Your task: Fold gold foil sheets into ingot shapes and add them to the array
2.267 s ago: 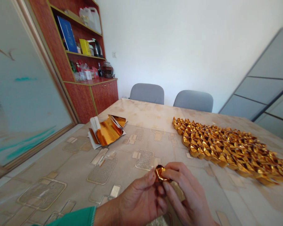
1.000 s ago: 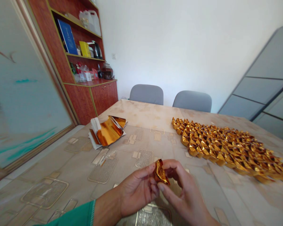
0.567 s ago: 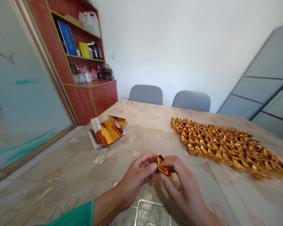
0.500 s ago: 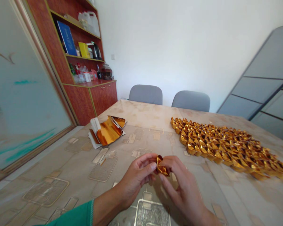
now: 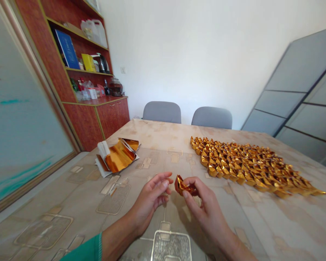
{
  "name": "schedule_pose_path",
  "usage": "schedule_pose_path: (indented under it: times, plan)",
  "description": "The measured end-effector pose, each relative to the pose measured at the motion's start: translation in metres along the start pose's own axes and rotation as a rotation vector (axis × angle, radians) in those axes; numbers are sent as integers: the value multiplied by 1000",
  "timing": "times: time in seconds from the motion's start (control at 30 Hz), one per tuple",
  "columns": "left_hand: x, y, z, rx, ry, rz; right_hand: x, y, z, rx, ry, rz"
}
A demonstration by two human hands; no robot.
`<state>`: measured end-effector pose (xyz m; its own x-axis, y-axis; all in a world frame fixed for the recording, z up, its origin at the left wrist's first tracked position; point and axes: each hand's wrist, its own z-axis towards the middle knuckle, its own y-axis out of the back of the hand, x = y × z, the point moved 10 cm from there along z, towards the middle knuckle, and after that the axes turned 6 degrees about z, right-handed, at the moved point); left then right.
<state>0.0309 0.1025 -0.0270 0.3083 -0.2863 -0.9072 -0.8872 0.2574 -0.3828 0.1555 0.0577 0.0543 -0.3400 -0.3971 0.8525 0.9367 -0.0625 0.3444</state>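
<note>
A folded gold foil paper ingot [image 5: 181, 186] is pinched between the thumb and fingers of my right hand [image 5: 202, 201], just above the table. Close by on its left is my left hand [image 5: 153, 197], fingers apart and curved, holding nothing; a small gap separates it from the ingot. Further right lie many finished gold paper ingots [image 5: 241, 161] in tight rows. At the left of the table rests a stack of gold foil paper sheets [image 5: 119, 156] with white backs, partly curled.
A patterned cover lies over the table [image 5: 116, 232]. Two grey chairs [image 5: 162, 111] stand at its far side. Behind on the left is a wooden cabinet [image 5: 97, 119] with a kettle [image 5: 103, 64] and bottles. A grey panelled unit [image 5: 285, 87] stands at right.
My left hand has let go of the paper ingot and moved slightly left. My right hand keeps hold of it, and the ingot has turned a little. The view has shifted slightly right.
</note>
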Motion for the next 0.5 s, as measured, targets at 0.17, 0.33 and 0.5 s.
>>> schedule_pose_path:
  times: [0.17, 0.33, 0.5]
  plan:
    - [3, 14, 6, -59, 24, -12, 5, 41, 10, -113, 53, -123]
    - [7, 16, 5, -69, 79, -8, -11, 119, -3, -232, 13, -406]
    - [12, 12, 1, -45, 107, 28, -72, 206, -63, -309, -231, -674]
